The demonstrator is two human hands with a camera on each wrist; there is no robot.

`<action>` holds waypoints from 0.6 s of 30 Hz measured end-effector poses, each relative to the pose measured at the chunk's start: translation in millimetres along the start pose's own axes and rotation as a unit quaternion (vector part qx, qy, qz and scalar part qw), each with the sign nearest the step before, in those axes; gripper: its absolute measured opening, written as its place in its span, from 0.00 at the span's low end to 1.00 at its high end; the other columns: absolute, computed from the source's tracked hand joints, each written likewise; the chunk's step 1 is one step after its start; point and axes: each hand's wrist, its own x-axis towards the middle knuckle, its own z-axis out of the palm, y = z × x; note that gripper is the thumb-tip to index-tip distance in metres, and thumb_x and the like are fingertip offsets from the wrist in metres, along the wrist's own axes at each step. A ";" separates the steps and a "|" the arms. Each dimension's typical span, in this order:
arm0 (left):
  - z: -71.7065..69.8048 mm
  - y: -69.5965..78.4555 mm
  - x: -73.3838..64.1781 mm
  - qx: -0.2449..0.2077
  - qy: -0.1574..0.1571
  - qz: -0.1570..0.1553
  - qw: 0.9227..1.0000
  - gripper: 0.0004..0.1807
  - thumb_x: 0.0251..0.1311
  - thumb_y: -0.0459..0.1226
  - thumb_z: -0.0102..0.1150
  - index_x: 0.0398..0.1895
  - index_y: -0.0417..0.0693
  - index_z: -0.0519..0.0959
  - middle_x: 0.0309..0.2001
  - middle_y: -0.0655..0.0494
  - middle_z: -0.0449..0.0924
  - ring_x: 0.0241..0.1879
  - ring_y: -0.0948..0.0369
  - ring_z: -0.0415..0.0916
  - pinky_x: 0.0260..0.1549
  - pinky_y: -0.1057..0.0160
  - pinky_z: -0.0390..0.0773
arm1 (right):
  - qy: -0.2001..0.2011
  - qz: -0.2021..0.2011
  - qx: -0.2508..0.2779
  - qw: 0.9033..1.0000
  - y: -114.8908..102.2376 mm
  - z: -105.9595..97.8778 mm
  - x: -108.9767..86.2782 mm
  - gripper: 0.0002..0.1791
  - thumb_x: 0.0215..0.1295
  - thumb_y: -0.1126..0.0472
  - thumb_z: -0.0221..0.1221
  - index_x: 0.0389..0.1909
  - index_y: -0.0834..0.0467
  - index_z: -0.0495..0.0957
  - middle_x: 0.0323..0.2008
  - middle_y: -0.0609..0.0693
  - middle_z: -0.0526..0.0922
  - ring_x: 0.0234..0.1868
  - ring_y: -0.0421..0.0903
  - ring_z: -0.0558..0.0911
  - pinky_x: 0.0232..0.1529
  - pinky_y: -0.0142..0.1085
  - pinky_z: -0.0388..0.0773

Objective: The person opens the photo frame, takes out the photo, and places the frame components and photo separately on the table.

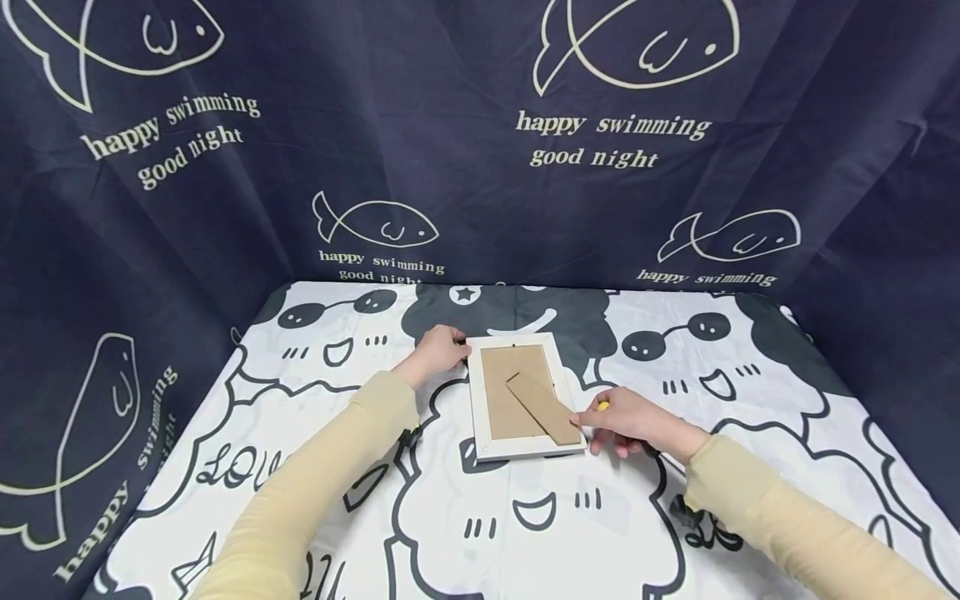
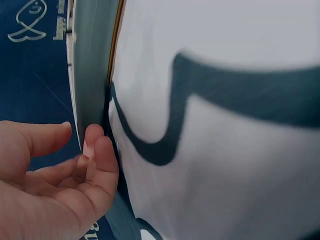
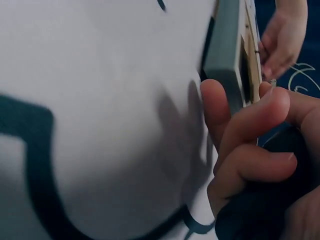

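A white photo frame (image 1: 566, 375) lies face down on the cloth, its brown backboard (image 1: 491, 417) upward. A brown easel stand (image 1: 542, 403) lies slantwise across the back, its wide end over the lower right corner. My left hand (image 1: 441, 348) holds the frame's upper left corner, thumb on the back side and curled fingers at the side edge (image 2: 91, 75). My right hand (image 1: 621, 419) is at the lower right corner, fingertips against the frame and the stand's end. Curled in that palm is a dark object (image 3: 287, 147); a yellow tip (image 1: 603, 406) shows above the hand. I cannot tell its kind.
A white cloth (image 1: 592, 533) with black cartoon sheep covers the table. Dark blue curtains (image 1: 480, 108) with fish drawings hang behind and at both sides. Cream sleeves (image 1: 322, 492) cover both forearms.
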 end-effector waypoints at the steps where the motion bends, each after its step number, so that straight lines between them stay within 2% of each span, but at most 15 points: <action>1: 0.8 -0.5 -3.7 -0.002 -0.002 0.002 1.000 0.13 0.62 0.36 0.55 0.44 0.36 0.81 0.23 0.50 0.82 0.22 0.61 0.79 0.25 0.71 0.74 | -0.001 -0.004 -0.004 1.000 -0.4 -2.9 1.6 0.22 0.58 0.45 0.62 0.34 0.62 0.72 0.19 0.54 0.84 0.07 0.38 0.69 0.09 0.28 0.61; 4: 3.9 -2.2 -15.2 -0.019 -0.008 0.006 1.000 0.11 0.62 0.35 0.56 0.40 0.35 0.81 0.22 0.51 0.82 0.21 0.62 0.79 0.23 0.70 0.75 | -0.001 -0.016 -0.009 1.000 -1.2 -12.9 7.0 0.20 0.59 0.48 0.61 0.34 0.62 0.73 0.20 0.55 0.84 0.07 0.38 0.69 0.09 0.28 0.62; 6: 5.7 -2.6 -23.1 -0.033 -0.017 0.004 0.999 0.12 0.62 0.35 0.56 0.41 0.34 0.81 0.22 0.50 0.82 0.21 0.62 0.78 0.23 0.69 0.76 | 0.003 -0.027 -0.011 1.000 -2.1 -19.2 10.5 0.17 0.60 0.50 0.61 0.35 0.62 0.73 0.21 0.55 0.84 0.07 0.38 0.68 0.10 0.28 0.62; 9: 7.4 -2.4 -33.6 -0.047 -0.025 -0.004 0.999 0.17 0.61 0.36 0.57 0.49 0.32 0.78 0.23 0.51 0.82 0.22 0.63 0.79 0.25 0.68 0.78 | 0.007 -0.035 -0.007 0.999 -2.5 -26.2 16.7 0.14 0.60 0.54 0.60 0.34 0.62 0.73 0.19 0.53 0.82 0.08 0.38 0.66 0.10 0.28 0.61; 13: 8.1 -1.5 -44.9 -0.057 -0.040 -0.010 0.997 0.23 0.60 0.37 0.59 0.54 0.29 0.75 0.24 0.50 0.84 0.23 0.61 0.81 0.28 0.66 0.80 | 0.002 -0.033 0.005 0.999 -2.2 -28.5 24.9 0.10 0.60 0.57 0.59 0.32 0.62 0.74 0.17 0.51 0.78 0.08 0.38 0.63 0.11 0.29 0.60; 18: 11.1 -1.6 -55.8 -0.074 -0.059 -0.009 0.995 0.28 0.57 0.36 0.62 0.58 0.26 0.70 0.23 0.50 0.83 0.22 0.61 0.81 0.27 0.64 0.80 | 0.001 -0.042 0.016 0.999 -3.6 -24.0 33.4 0.09 0.59 0.59 0.59 0.32 0.62 0.73 0.20 0.52 0.80 0.09 0.38 0.63 0.12 0.29 0.61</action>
